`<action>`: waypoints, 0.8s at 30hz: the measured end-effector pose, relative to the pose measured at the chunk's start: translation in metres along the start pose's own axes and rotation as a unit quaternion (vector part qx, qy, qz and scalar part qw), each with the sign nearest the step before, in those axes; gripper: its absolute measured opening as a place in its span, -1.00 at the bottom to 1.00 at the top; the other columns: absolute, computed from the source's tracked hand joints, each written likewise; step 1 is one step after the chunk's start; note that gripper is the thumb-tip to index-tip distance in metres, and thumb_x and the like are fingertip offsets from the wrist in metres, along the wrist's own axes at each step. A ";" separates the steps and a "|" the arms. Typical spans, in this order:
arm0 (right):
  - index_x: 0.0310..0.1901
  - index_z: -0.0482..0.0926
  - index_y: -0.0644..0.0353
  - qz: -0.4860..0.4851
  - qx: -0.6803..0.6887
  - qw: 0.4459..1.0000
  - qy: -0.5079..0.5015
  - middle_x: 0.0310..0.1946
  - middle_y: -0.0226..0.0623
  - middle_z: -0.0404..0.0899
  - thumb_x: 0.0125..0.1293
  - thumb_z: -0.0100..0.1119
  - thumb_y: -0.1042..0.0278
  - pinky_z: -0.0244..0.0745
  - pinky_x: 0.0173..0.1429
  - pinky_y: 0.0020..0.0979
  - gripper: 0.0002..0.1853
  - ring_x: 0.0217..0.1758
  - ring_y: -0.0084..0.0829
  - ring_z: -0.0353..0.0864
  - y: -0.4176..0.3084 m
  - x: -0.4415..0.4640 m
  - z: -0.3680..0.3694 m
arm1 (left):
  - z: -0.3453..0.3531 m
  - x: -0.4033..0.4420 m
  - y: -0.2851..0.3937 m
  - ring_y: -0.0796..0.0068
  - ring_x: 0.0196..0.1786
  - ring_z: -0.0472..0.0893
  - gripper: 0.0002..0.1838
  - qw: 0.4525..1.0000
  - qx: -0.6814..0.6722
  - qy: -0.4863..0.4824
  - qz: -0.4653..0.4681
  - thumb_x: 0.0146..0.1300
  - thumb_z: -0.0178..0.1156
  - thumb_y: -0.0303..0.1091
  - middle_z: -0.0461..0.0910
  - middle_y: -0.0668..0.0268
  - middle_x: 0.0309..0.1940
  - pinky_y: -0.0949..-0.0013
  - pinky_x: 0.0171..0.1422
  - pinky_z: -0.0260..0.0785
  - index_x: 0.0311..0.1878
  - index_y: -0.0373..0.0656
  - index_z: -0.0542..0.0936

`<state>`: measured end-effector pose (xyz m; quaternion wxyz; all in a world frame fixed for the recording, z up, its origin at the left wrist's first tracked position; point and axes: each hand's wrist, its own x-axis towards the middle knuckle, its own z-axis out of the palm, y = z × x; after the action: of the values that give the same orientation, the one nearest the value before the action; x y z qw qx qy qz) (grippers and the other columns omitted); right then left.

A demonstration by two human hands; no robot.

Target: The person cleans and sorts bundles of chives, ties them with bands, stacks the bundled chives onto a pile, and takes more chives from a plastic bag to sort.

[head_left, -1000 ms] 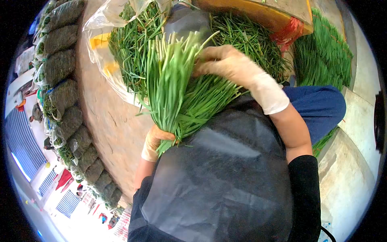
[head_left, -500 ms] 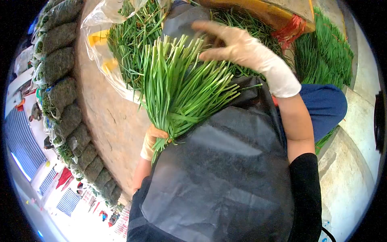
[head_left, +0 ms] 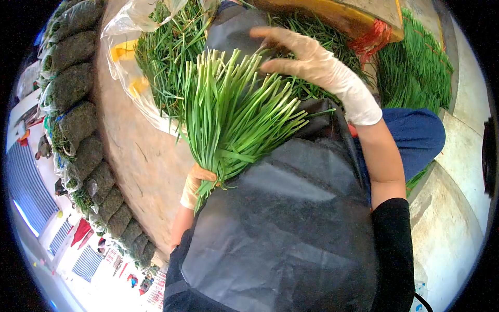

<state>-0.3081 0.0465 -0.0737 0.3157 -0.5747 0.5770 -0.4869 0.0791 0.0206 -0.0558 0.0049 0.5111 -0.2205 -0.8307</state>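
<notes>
A fanned bunch of green stalks (head_left: 234, 109), pale cut ends upward, rests over the dark apron (head_left: 280, 223). Gloved in a pale glove, my left hand (head_left: 198, 181) is closed round its narrow leafy end. Just above the bunch's right side, my right hand (head_left: 301, 54) is gloved too, with thumb and fingers apart and nothing visible between them. Loose green leaves lie behind it (head_left: 325, 39). At the upper left, a clear plastic bag (head_left: 117, 39) stands around more leaves (head_left: 171, 62).
Full dark bundles in plastic (head_left: 75, 86) line the left side. A yellow-edged box (head_left: 338, 18) with red strings (head_left: 373, 39) is at the top. Long green stalks (head_left: 416, 67) lie at the right. Distant people appear at the far left.
My right hand has lifted off the stalks, moved slightly up and right, and spread its fingers. The bunch has fanned wider, with my left hand still round its lower end.
</notes>
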 end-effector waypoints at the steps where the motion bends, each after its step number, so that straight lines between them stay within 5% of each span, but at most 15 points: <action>1: -0.05 0.60 0.19 0.006 0.027 0.998 -0.055 -0.14 -0.16 0.63 0.29 0.19 0.07 0.43 0.10 -0.36 -0.63 -0.03 -0.20 0.60 0.003 0.002 0.004 | 0.003 -0.002 0.002 0.37 -0.54 0.56 -0.31 1.000 0.000 0.001 0.000 -0.32 0.38 -0.51 0.61 0.11 -0.39 0.41 -0.49 0.44 0.05 -0.41 0.47; 3: -0.15 0.65 0.20 -0.026 -0.001 0.999 -0.036 -0.32 -0.27 0.66 0.30 0.19 0.13 0.49 -0.10 -0.43 -0.70 -0.24 -0.38 0.62 0.001 0.004 0.002 | 0.009 -0.006 0.007 0.36 -0.54 0.56 -0.31 1.000 0.014 0.018 0.005 -0.33 0.38 -0.51 0.61 0.11 -0.39 0.41 -0.48 0.44 0.05 -0.41 0.47; 6: -0.21 0.69 0.18 0.106 0.162 0.981 0.009 -0.49 -0.49 0.61 0.31 0.17 0.25 0.40 -0.35 -0.59 -0.79 -0.44 -0.72 0.46 0.011 0.003 -0.015 | 0.015 -0.011 0.007 0.36 -0.54 0.57 -0.30 0.998 0.027 0.047 0.013 -0.33 0.38 -0.51 0.61 0.11 -0.39 0.41 -0.48 0.43 0.05 -0.41 0.47; 8: -0.16 0.68 0.14 0.164 0.097 0.980 0.050 -0.41 -0.45 0.62 0.31 0.18 0.15 0.44 -0.23 -0.55 -0.74 -0.34 -0.64 0.52 0.045 0.001 -0.038 | 0.014 -0.011 0.005 0.34 -0.52 0.57 -0.31 0.999 0.023 0.027 0.022 -0.33 0.38 -0.51 0.61 0.11 -0.37 0.40 -0.46 0.43 0.05 -0.40 0.47; 9: -0.09 0.66 0.10 0.208 0.056 0.975 0.049 -0.30 -0.39 0.64 0.32 0.18 0.09 0.48 -0.14 -0.50 -0.71 -0.25 -0.58 0.56 0.072 -0.002 -0.045 | 0.014 -0.010 0.005 0.32 -0.50 0.58 -0.31 0.999 0.022 0.005 0.032 -0.32 0.38 -0.51 0.61 0.11 -0.36 0.39 -0.45 0.44 0.05 -0.40 0.48; 11: 0.05 0.57 0.07 0.114 -0.374 0.920 0.007 -0.02 -0.25 0.55 0.28 0.19 -0.03 0.44 0.16 -0.30 -0.57 0.05 -0.37 0.53 0.072 -0.016 -0.039 | 0.029 -0.013 0.014 0.32 -0.45 0.59 -0.32 0.999 0.022 0.015 0.023 -0.33 0.38 -0.53 0.61 0.13 -0.33 0.38 -0.40 0.45 0.04 -0.38 0.49; 12: 0.18 0.47 0.09 0.107 -0.257 0.960 -0.008 0.06 -0.11 0.53 0.20 0.20 -0.15 0.28 0.34 -0.23 -0.38 0.19 -0.17 0.47 0.065 -0.018 -0.033 | 0.034 -0.014 0.018 0.32 -0.41 0.60 -0.33 0.999 0.022 0.028 0.011 -0.33 0.38 -0.55 0.61 0.15 -0.30 0.36 -0.35 0.47 0.04 -0.36 0.50; 15: 0.09 0.52 0.16 0.142 0.176 0.969 -0.095 -0.09 -0.26 0.59 0.21 0.27 -0.02 0.39 0.19 -0.38 -0.48 0.03 -0.41 0.54 -0.004 -0.017 -0.006 | 0.032 -0.009 0.026 0.39 -0.28 0.58 -0.33 0.985 0.168 0.027 0.014 -0.32 0.40 -0.57 0.61 0.24 -0.23 0.35 -0.19 0.48 0.05 -0.30 0.52; 17: -0.06 0.60 0.20 0.216 0.219 0.942 -0.130 -0.27 -0.38 0.63 0.23 0.28 0.10 0.43 0.03 -0.50 -0.63 -0.13 -0.59 0.55 -0.017 -0.015 -0.006 | 0.032 -0.006 0.032 0.46 -0.18 0.55 -0.31 0.958 0.281 0.016 0.056 -0.31 0.44 -0.57 0.61 0.29 -0.18 0.37 -0.07 0.46 0.07 -0.26 0.53; 18: -0.19 0.66 0.22 0.165 0.205 0.959 -0.099 -0.39 -0.45 0.64 0.24 0.26 0.18 0.44 -0.09 -0.54 -0.73 -0.26 -0.65 0.54 -0.018 -0.014 -0.011 | 0.035 -0.008 0.037 0.47 -0.13 0.54 -0.31 0.953 0.295 0.014 0.063 -0.29 0.45 -0.55 0.61 0.30 -0.14 0.37 -0.01 0.44 0.08 -0.26 0.52; 22: -0.20 0.67 0.25 0.166 0.224 0.956 -0.097 -0.36 -0.45 0.64 0.24 0.24 0.23 0.44 -0.13 -0.54 -0.75 -0.27 -0.62 0.54 0.005 -0.021 -0.020 | 0.046 -0.011 0.044 0.47 -0.02 0.51 -0.35 0.911 0.401 0.014 0.092 -0.20 0.47 -0.52 0.60 0.31 -0.06 0.36 0.12 0.38 0.09 -0.26 0.52; 24: -0.18 0.69 0.23 0.232 0.245 0.941 -0.001 -0.35 -0.44 0.65 0.26 0.23 0.17 0.43 -0.06 -0.55 -0.72 -0.22 -0.61 0.55 0.021 -0.023 -0.027 | 0.050 -0.012 0.045 0.43 -0.03 0.53 -0.38 0.900 0.418 0.002 0.122 -0.15 0.46 -0.48 0.60 0.28 -0.07 0.33 0.11 0.39 0.09 -0.26 0.52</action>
<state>-0.3373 0.0712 -0.0889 0.5517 -0.3301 0.5571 -0.5256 0.0326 0.0013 -0.0096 -0.1073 0.4367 -0.6078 -0.6545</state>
